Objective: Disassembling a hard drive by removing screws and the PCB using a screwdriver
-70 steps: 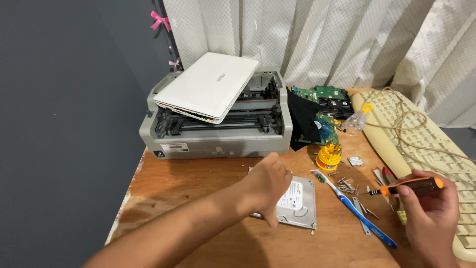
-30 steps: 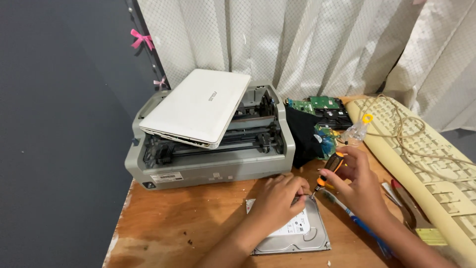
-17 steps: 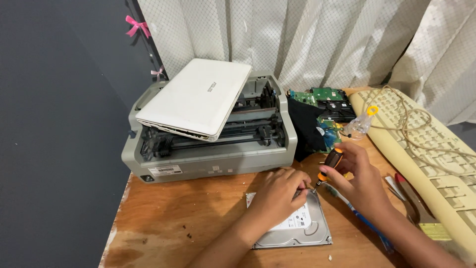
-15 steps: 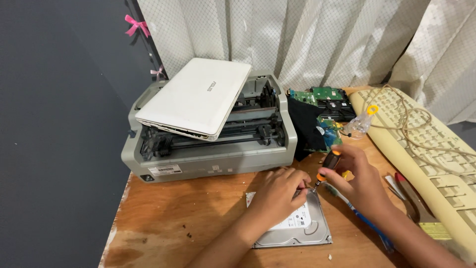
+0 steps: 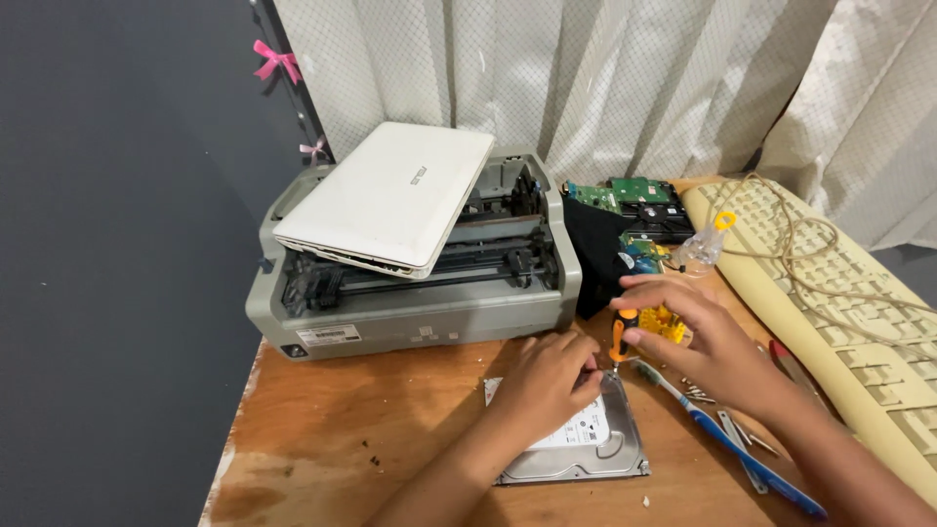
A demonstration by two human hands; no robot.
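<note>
A silver hard drive [image 5: 586,451] with a white label lies flat on the wooden table [image 5: 371,420]. My left hand [image 5: 543,383] rests on its far left part, fingers curled over the top edge. My right hand [image 5: 708,342] grips a small screwdriver [image 5: 619,340] with an orange and black handle, held upright. The screwdriver's tip touches the drive's far right corner, next to my left fingertips.
A grey printer [image 5: 410,293] carries a closed white laptop [image 5: 390,200]. Green circuit boards [image 5: 634,200] and a black cloth [image 5: 593,249] lie behind. A blue toothbrush [image 5: 732,444], loose screws [image 5: 698,392], a yellow holder [image 5: 666,322] and a beige keyboard [image 5: 859,322] with a cord sit to the right.
My right hand brought the screwdriver from the right side over to the drive's far corner and stood it upright. My left hand stayed on the drive. The camera view shifted slightly.
</note>
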